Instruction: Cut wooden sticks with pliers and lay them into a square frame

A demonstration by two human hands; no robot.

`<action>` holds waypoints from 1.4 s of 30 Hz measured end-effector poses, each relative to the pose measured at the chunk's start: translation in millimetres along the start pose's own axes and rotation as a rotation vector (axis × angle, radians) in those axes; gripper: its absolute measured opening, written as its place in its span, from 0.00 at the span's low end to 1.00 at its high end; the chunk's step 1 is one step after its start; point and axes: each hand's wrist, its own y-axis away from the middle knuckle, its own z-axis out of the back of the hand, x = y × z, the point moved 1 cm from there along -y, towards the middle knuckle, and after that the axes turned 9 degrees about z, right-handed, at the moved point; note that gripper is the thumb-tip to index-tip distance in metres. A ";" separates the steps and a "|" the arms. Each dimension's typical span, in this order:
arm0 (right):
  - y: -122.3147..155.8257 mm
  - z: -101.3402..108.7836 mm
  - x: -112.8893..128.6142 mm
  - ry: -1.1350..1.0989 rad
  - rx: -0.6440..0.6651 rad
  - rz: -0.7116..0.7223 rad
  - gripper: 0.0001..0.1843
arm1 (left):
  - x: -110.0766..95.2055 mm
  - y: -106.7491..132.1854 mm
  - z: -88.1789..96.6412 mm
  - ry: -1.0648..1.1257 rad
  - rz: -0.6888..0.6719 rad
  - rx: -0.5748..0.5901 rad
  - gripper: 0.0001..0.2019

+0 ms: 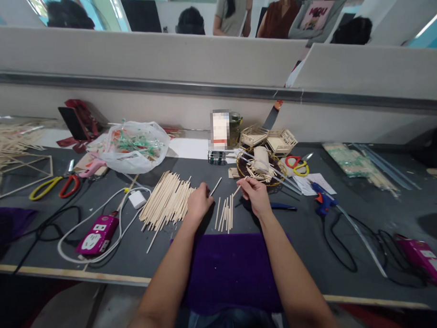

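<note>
The left hand (199,201) is pinching a thin stick (216,186) beside the big stick pile (165,199). The right hand (255,191) is pinching a short stick (237,190).

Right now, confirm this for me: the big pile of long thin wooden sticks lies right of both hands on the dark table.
Wrong side. The head view shows the big pile of long thin wooden sticks lying left of the left hand and right hand, on the dark table.
</note>
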 end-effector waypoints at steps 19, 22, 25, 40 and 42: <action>9.2 -8.4 5.4 0.677 0.209 0.438 0.15 | -20.8 16.5 7.2 1.180 0.062 0.631 0.15; 8.1 -10.4 -0.1 0.476 0.279 0.216 0.15 | -21.4 13.0 1.3 1.117 -0.006 0.366 0.17; 9.2 -11.1 -3.6 0.328 0.391 0.061 0.17 | -21.6 11.3 -4.7 1.066 -0.089 0.252 0.17; 8.4 -5.1 9.1 0.146 0.225 -0.099 0.18 | -15.6 7.0 0.3 1.247 0.138 0.227 0.19; 4.0 4.6 13.5 0.127 0.083 -0.037 0.17 | -14.2 5.1 1.7 1.253 0.147 0.194 0.19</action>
